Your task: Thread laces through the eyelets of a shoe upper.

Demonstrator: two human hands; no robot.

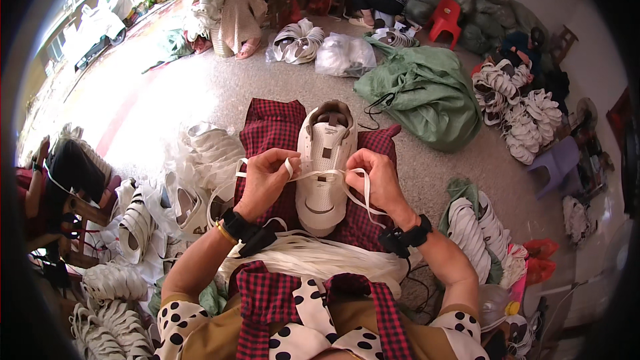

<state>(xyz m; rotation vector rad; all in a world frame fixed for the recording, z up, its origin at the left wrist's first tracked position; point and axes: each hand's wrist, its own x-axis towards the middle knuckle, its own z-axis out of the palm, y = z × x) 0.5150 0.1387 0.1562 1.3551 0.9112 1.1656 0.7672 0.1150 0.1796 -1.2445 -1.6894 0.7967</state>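
A cream-white sneaker (327, 140) with a brown lining rests on the red-and-black checked cloth (265, 123) over my lap, its toe toward me. A flat white shoelace (312, 175) runs across its lower eyelet area, near the toe. At the shoe's left side, my left hand (267, 179) pinches one length of the lace. On the other side, my right hand (375, 177) grips the opposite length, which loops down below the fingers. Many loose white laces (293, 263) lie in a bundle between my forearms.
White shoes (137, 227) are heaped at my left, with several more bundles (470, 230) at my right. A large green sack (423, 93) lies ahead on the right. Beyond stand a red stool (445, 20) and a purple stool (557, 163). Several people sit around the room.
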